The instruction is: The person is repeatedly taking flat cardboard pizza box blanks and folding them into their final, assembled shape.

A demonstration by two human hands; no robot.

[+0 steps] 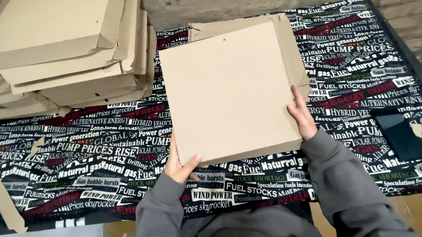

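Brown cardboard, a flat square box (229, 90), lies on the table (359, 60) under a person's two hands. At its near left corner the left hand (179, 167) pinches the edge, thumb on top, fingers underneath. On the right edge the right hand (301, 118) has its grip closed on the side flap. Up and left of the left grip sits a stack of folded boxes (65, 49); right of the right grip lies a dark phone (398, 134).
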